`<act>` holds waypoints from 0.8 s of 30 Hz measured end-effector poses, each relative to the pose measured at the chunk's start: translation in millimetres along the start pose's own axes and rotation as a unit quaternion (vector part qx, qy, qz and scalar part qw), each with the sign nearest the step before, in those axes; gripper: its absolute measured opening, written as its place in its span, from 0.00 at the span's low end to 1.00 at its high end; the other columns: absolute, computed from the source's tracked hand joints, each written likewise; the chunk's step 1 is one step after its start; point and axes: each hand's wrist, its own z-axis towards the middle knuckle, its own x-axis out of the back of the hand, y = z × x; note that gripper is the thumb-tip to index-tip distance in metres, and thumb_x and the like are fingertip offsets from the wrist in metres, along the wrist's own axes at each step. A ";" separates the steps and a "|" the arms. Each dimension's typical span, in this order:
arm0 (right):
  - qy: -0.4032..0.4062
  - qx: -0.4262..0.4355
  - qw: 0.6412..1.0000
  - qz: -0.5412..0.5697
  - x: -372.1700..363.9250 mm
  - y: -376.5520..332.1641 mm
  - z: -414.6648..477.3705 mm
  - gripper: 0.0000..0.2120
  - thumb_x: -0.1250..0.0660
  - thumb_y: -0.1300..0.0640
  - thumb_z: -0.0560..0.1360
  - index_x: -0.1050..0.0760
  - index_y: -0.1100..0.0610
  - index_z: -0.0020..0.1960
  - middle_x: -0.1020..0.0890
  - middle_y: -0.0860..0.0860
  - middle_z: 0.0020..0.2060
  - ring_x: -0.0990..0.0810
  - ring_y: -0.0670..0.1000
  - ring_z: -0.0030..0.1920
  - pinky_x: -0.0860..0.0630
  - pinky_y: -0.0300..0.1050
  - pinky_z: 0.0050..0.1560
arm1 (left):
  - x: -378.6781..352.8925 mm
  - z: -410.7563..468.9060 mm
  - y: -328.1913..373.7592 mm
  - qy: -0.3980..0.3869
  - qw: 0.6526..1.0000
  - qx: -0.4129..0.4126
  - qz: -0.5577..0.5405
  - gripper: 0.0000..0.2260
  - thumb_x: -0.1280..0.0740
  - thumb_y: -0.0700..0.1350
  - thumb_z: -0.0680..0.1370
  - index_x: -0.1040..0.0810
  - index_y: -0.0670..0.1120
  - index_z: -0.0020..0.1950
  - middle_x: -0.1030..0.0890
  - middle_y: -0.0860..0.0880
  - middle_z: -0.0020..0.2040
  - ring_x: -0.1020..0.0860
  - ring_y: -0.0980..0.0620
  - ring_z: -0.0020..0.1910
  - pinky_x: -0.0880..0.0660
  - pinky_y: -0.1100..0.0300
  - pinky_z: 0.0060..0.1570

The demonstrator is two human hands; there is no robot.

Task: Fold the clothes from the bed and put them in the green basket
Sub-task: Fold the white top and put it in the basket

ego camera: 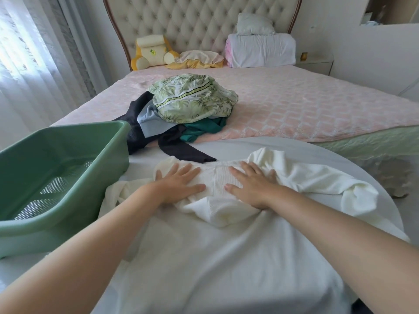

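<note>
Two bare hands lie flat on a white knit garment point(306, 177) — the left hand point(179, 185) and the right hand point(251, 184) side by side, palms down, fingers straight and spread, gripping nothing. The thumbs point toward each other with a strip of ribbed knit between them. The garment is rumpled, one bunched part trailing off to the right, and it rests on a white cloth-covered surface point(226, 257) with a rounded far edge, at the foot of the bed.

The green basket point(68, 152) stands just to the left of the left forearm, with nothing showing inside; its perforated floor is bare. Beyond the hands, a heap of unfolded clothes sits on the pink quilted bed cover point(306, 105): a leaf-print garment point(192, 100) on top, a light blue piece point(149, 123) and a teal piece point(201, 130) under it, and a black garment point(179, 146) whose end reaches down to touch the white knit near the left hand's fingertips.

At the tufted headboard point(199, 21) lie stacked white pillows point(260, 51) and a yellow cushion point(149, 53).
</note>
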 end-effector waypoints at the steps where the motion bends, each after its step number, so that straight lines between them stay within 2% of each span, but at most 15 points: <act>1: 0.011 0.009 1.000 -0.004 0.7 7.2 7.5 0.34 0.54 0.29 0.79 0.57 0.37 0.80 0.59 0.46 0.81 0.62 0.50 0.81 0.60 0.71 0.74 | -0.9 2.5 -2.9 0.004 1.000 -0.004 -0.003 0.34 0.50 0.72 0.77 0.58 0.66 0.79 0.60 0.61 0.80 0.64 0.51 0.79 0.65 0.36 0.73; 5: 0.045 0.037 0.998 -0.019 2.8 22.8 34.2 0.31 0.52 0.30 0.80 0.53 0.36 0.80 0.55 0.45 0.82 0.57 0.49 0.81 0.57 0.69 0.75 | -3.0 16.4 -10.6 0.036 0.999 -0.020 0.029 0.32 0.52 0.70 0.78 0.59 0.64 0.79 0.61 0.58 0.81 0.64 0.51 0.79 0.63 0.35 0.74; 8: 0.051 0.038 0.998 -0.019 5.3 24.7 48.5 0.32 0.51 0.30 0.80 0.51 0.37 0.80 0.54 0.48 0.82 0.56 0.51 0.81 0.57 0.68 0.76 | -0.2 27.7 -11.5 0.106 0.991 -0.029 0.077 0.31 0.54 0.69 0.78 0.52 0.62 0.80 0.56 0.53 0.82 0.60 0.48 0.80 0.60 0.37 0.75; 10: 0.060 0.034 0.997 -0.024 6.4 23.4 52.6 0.32 0.51 0.30 0.79 0.50 0.39 0.81 0.53 0.51 0.82 0.56 0.52 0.81 0.57 0.67 0.76 | 4.9 28.1 -4.1 0.208 0.968 -0.091 0.103 0.29 0.51 0.68 0.77 0.36 0.60 0.76 0.40 0.50 0.78 0.44 0.45 0.77 0.48 0.46 0.74; 11: 0.068 0.035 0.996 -0.033 7.3 22.4 53.0 0.32 0.51 0.30 0.80 0.49 0.40 0.81 0.53 0.52 0.82 0.57 0.53 0.81 0.57 0.66 0.77 | 8.4 27.8 0.7 0.241 0.958 -0.129 0.082 0.23 0.44 0.63 0.78 0.28 0.58 0.71 0.32 0.51 0.72 0.36 0.46 0.72 0.42 0.52 0.69; 12: 0.080 0.040 0.995 -0.046 9.0 21.2 52.2 0.32 0.51 0.31 0.80 0.47 0.41 0.81 0.52 0.53 0.82 0.56 0.54 0.81 0.57 0.65 0.77 | 13.8 25.1 8.3 0.241 0.960 -0.144 0.021 0.16 0.38 0.57 0.80 0.23 0.57 0.66 0.26 0.52 0.66 0.29 0.48 0.66 0.37 0.57 0.64; 14: 0.111 0.052 0.989 -0.083 14.6 17.0 47.8 0.30 0.50 0.33 0.81 0.41 0.44 0.79 0.50 0.54 0.81 0.54 0.55 0.80 0.54 0.62 0.77 | 21.7 18.0 27.6 0.155 0.977 -0.121 -0.079 0.11 0.36 0.50 0.81 0.21 0.55 0.63 0.23 0.54 0.61 0.25 0.51 0.61 0.32 0.61 0.58; 15: 0.127 0.061 0.985 -0.102 18.0 14.7 44.4 0.29 0.49 0.34 0.81 0.37 0.46 0.78 0.47 0.55 0.80 0.50 0.56 0.80 0.51 0.59 0.76 | 23.8 15.0 36.9 0.098 0.987 -0.113 -0.062 0.13 0.39 0.50 0.82 0.23 0.55 0.66 0.24 0.53 0.65 0.26 0.50 0.63 0.32 0.60 0.61; 17: 0.148 0.082 0.979 -0.115 22.6 9.2 38.3 0.24 0.45 0.39 0.82 0.29 0.49 0.73 0.37 0.54 0.76 0.41 0.56 0.75 0.45 0.54 0.73 | 23.5 9.2 52.3 0.005 0.993 -0.113 0.040 0.21 0.41 0.54 0.83 0.35 0.54 0.76 0.34 0.50 0.75 0.35 0.45 0.72 0.38 0.52 0.71; 20: 0.124 0.095 0.988 0.003 24.4 -1.3 26.5 0.19 0.43 0.44 0.82 0.22 0.50 0.65 0.26 0.52 0.66 0.30 0.55 0.68 0.35 0.52 0.70 | 8.7 -1.0 59.0 -0.049 0.991 -0.099 0.070 0.38 0.46 0.70 0.78 0.52 0.52 0.82 0.51 0.51 0.81 0.53 0.46 0.80 0.51 0.44 0.77; 22: 0.073 0.090 0.987 0.109 21.4 -10.9 18.4 0.19 0.44 0.46 0.82 0.22 0.53 0.65 0.26 0.53 0.66 0.29 0.55 0.69 0.33 0.52 0.69 | -5.7 -5.0 57.2 -0.036 0.992 -0.102 0.061 0.42 0.48 0.72 0.76 0.60 0.52 0.81 0.61 0.52 0.81 0.63 0.48 0.79 0.60 0.42 0.77; 24: 0.011 0.087 0.990 0.110 14.0 -17.7 8.9 0.25 0.47 0.43 0.83 0.32 0.53 0.75 0.35 0.54 0.76 0.38 0.55 0.77 0.42 0.53 0.76 | -15.5 -8.7 52.9 -0.019 0.993 -0.116 0.027 0.46 0.47 0.74 0.74 0.63 0.52 0.81 0.64 0.52 0.81 0.67 0.50 0.78 0.65 0.42 0.76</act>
